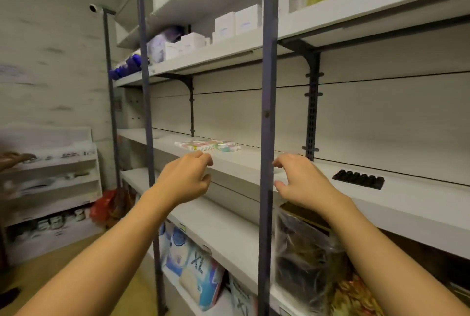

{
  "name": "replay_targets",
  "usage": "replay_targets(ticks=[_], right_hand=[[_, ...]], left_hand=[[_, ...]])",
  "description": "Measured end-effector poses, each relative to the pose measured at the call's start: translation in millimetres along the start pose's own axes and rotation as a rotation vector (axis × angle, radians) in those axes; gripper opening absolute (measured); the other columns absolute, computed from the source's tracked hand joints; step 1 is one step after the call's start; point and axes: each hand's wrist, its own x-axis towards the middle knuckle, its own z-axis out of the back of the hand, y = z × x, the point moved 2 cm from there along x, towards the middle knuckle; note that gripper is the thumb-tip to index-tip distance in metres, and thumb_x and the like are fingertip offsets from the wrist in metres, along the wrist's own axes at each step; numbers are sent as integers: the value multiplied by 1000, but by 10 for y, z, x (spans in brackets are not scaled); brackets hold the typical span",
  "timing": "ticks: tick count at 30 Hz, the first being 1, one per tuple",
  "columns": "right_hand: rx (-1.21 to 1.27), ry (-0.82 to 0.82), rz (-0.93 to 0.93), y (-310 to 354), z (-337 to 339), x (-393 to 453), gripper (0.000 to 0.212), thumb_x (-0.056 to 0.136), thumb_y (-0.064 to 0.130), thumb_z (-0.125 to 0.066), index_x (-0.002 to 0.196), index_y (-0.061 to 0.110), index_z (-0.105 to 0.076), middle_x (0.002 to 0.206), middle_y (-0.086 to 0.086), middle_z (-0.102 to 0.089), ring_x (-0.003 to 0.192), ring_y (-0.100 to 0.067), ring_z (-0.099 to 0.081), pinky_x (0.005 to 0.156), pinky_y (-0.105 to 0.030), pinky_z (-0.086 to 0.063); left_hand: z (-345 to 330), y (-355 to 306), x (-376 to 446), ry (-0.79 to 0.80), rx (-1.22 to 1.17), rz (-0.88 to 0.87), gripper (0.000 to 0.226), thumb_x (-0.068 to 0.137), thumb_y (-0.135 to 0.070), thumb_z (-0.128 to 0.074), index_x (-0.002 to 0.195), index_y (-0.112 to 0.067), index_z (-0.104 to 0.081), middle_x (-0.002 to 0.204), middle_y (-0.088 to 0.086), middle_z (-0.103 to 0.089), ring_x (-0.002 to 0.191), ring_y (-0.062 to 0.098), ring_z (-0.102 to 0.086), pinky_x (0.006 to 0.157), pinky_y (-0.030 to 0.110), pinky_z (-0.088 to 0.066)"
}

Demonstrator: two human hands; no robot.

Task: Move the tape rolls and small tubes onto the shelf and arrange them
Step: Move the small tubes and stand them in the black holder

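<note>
This looks like a shop or its store room. Long white shelves [254,168] on metal posts [267,112] hold small white boxes [236,23] and packets in bags [201,277]. A security camera [94,8] sits high up.

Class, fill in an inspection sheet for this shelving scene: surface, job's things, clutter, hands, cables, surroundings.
Surface: white middle shelf, mostly bare.
Job's things: pastel striped packs lying flat on that shelf; dark tray of small round items to the right; whether these are tapes or tubes cannot be told.
Clutter: bagged goods on the shelf below.
Hands: left hand and right hand at the shelf edge, fingers loosely curled, holding nothing.
Cables: nothing seen.
Surroundings: white boxes above; low rack at left.
</note>
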Motion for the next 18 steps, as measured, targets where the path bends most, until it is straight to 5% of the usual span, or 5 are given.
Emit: replay_targets(ticks=[18], right_hand=[[-42,-5,-11,461,-1432,1780,49,88,31,-61,134,18,-53,135,1,-55,121,-19,-52,95,-38,-51]], left_hand=[[-1043,1935,937,59,-25,36,33,95,-33,-59,127,-25,-55,123,-5,-59,106,13,-58,88,36,-57]])
